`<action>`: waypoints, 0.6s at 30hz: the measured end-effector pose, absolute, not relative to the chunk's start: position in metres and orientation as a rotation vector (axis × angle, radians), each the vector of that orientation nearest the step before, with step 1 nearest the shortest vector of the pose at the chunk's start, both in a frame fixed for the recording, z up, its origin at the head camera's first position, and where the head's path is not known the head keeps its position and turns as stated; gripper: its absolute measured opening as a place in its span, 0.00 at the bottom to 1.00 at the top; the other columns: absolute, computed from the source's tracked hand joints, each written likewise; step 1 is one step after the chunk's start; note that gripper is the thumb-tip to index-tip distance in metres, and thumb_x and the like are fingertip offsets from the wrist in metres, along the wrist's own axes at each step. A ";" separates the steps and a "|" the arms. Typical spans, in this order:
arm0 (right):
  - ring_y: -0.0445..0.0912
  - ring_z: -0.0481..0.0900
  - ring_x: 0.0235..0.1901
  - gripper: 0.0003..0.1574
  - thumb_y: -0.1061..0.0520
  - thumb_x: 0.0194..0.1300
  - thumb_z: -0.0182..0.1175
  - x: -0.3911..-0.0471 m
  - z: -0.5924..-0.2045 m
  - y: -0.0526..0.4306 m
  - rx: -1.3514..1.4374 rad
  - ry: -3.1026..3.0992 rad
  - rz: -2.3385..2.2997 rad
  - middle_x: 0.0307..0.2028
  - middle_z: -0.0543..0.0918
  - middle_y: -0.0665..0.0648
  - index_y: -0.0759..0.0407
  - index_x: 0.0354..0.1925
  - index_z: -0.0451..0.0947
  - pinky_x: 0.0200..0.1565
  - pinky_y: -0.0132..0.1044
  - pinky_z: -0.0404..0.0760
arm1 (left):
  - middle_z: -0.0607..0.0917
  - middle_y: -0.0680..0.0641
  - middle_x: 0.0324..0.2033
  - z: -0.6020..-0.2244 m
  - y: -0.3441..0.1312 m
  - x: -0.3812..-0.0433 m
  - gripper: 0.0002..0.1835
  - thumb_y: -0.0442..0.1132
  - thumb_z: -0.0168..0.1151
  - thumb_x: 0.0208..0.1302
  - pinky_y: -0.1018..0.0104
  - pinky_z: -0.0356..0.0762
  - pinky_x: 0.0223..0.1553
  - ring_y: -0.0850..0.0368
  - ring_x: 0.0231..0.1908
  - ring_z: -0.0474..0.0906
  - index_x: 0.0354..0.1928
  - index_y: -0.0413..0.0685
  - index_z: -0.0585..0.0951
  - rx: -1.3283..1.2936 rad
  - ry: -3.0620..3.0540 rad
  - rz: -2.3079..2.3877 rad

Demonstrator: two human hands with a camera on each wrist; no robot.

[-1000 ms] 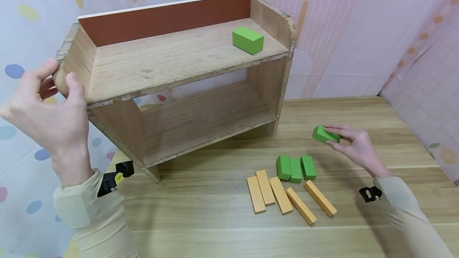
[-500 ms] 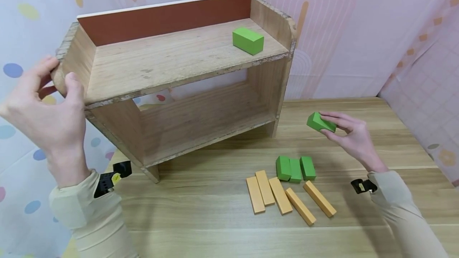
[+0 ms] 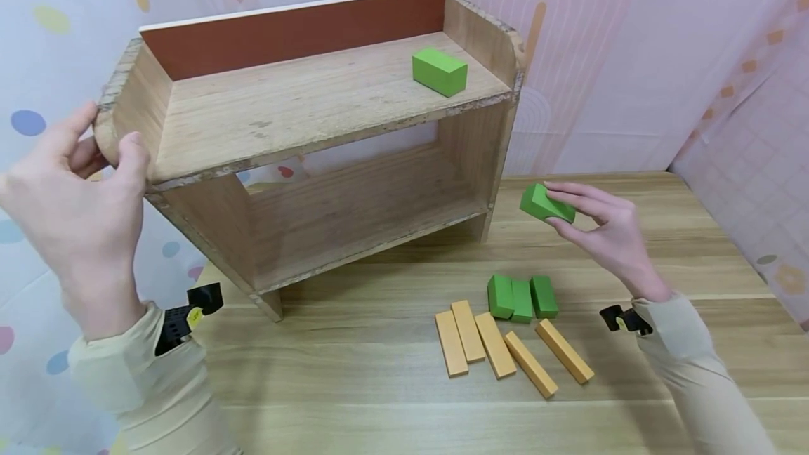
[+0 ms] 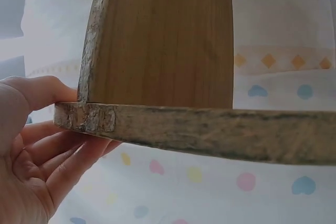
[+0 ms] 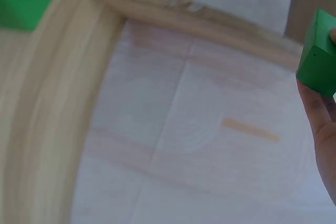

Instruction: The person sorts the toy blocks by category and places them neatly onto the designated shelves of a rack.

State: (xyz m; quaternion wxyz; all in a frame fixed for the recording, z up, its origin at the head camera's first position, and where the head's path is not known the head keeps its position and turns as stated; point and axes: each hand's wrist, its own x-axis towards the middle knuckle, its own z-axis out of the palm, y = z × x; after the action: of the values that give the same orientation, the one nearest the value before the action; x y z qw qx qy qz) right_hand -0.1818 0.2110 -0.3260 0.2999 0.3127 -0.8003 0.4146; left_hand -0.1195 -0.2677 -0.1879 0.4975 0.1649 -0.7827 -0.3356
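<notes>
A small two-tier wooden shelf (image 3: 272, 118) with a reddish-brown back strip stands on the table. My left hand (image 3: 85, 209) grips the rounded front of its left side panel, thumb on the inner side; the left wrist view shows the fingers around the panel's edge (image 4: 100, 118). Above the table, right of the shelf, my right hand (image 3: 607, 230) pinches a green block (image 3: 545, 203) between thumb and fingers. That block (image 5: 320, 53) also shows at the right edge of the right wrist view. Another green block (image 3: 439, 71) lies on the top board near its right end.
On the wood-grain table (image 3: 354, 385) lie several green blocks (image 3: 521, 298) in a row. In front of them are several orange-yellow strips (image 3: 496, 346) side by side. A patterned cloth backdrop (image 3: 588, 90) hangs behind and at both sides.
My right hand has moved left and up with the green block, closer to the shelf's right side. The left hand keeps its grip, its wrist lowered slightly. The other blocks are unmoved.
</notes>
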 end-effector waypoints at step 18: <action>0.43 0.82 0.52 0.22 0.71 0.47 0.69 -0.189 -0.260 0.141 0.934 -1.958 1.059 0.49 0.85 0.63 0.67 0.45 0.83 0.51 0.22 0.78 | 0.85 0.41 0.46 -0.184 -0.269 -0.117 0.22 0.44 0.63 0.53 0.91 0.74 0.33 0.95 0.22 0.70 0.53 0.59 0.81 0.418 -1.933 -0.868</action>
State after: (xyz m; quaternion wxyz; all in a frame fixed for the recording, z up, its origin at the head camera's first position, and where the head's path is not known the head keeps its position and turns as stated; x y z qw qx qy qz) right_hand -0.1894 0.1409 -0.2601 0.3557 0.3618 -0.7579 0.4100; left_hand -0.1166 -0.2689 -0.1836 0.4714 0.1707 -0.7892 -0.3546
